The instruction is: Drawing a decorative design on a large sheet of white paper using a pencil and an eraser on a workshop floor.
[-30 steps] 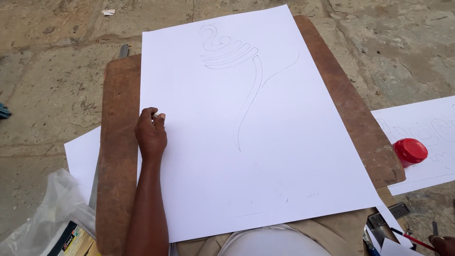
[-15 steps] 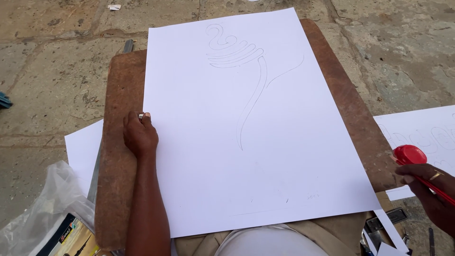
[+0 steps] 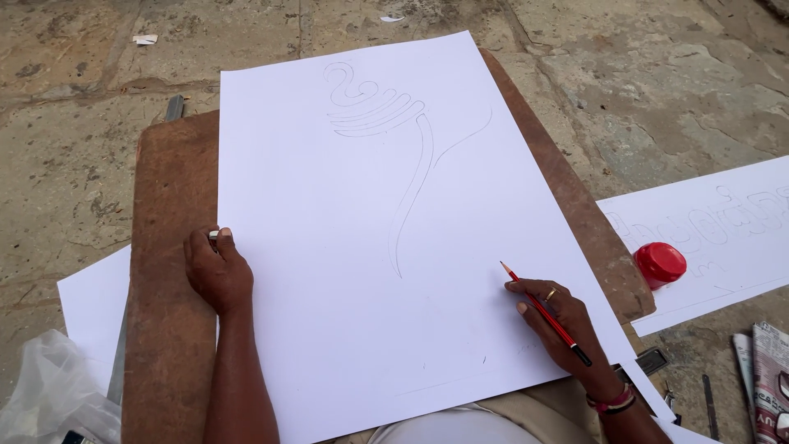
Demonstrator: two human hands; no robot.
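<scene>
Right hand gripping red pencil on large white paper sheet; left hand curled, perhaps holding eraser; faint curved outline only partly drawn.

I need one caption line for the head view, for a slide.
Right hand holds red pencil on white sheet; left hand presses its edge.

clear plastic bag bottom left, folded newspaper bottom right

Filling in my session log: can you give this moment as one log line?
left hand: pressing white sheet edge on brown board | right hand: holding red pencil, tip on sheet | red cap: beside board
</scene>
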